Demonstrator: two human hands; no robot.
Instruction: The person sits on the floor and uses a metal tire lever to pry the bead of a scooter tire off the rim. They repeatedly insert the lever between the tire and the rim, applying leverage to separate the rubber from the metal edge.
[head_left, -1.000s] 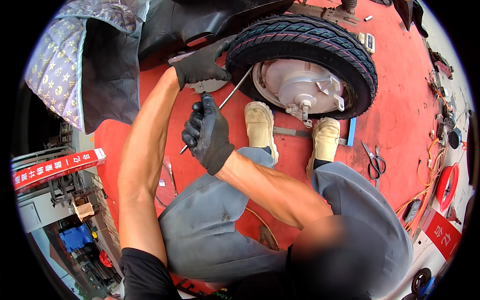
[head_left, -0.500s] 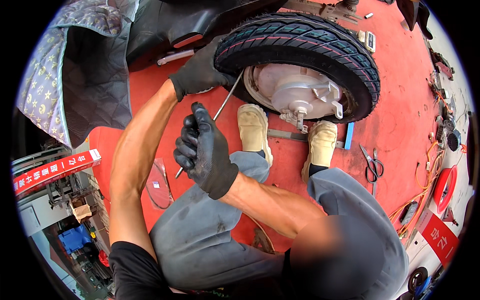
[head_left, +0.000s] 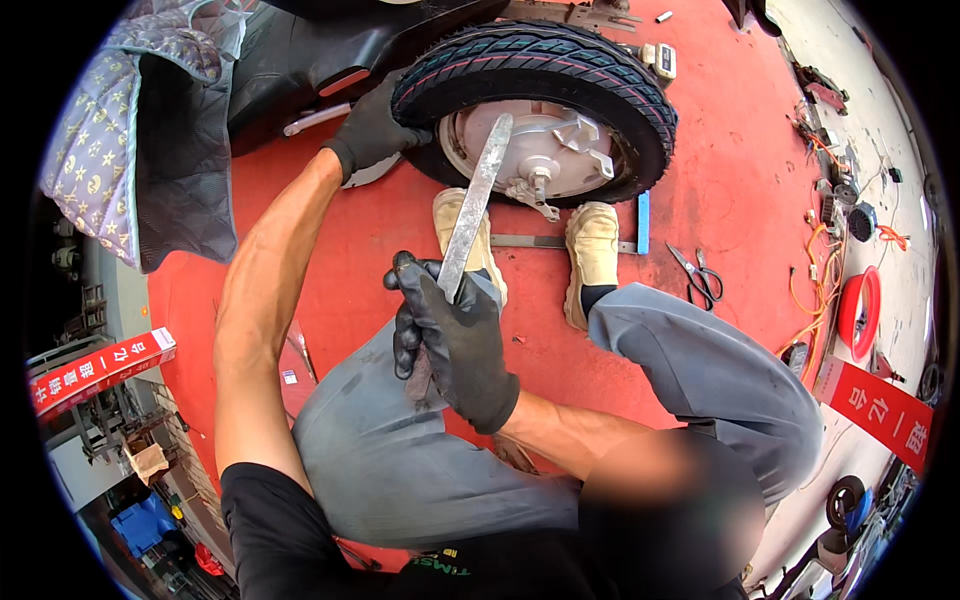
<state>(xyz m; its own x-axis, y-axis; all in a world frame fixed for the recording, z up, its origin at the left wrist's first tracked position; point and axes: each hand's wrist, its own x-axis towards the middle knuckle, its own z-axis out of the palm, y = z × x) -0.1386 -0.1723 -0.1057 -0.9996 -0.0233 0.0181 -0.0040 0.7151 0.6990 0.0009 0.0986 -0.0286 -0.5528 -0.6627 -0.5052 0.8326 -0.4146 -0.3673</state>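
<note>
From within the curled right fingers (head_left: 407, 340) juts a flat metal bar (head_left: 475, 210).

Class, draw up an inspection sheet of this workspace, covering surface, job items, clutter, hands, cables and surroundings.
Surface: red floor covering, dark smudges visible.
Job items: black rubber tyre with coloured tread lines around a silver metal hub; long flat grey metal bar.
Clutter: black-handled metal scissors, lying open right of the feet; clear plastic packet near the left forearm.
Hands: black-gloved left hand at the tyre's left side, fingers partly hidden; black-gloved right hand grips the bar.
Cables: loose orange cable along the right.
Surroundings: black vehicle panel, grey patterned quilted cover, round red rim.
</note>
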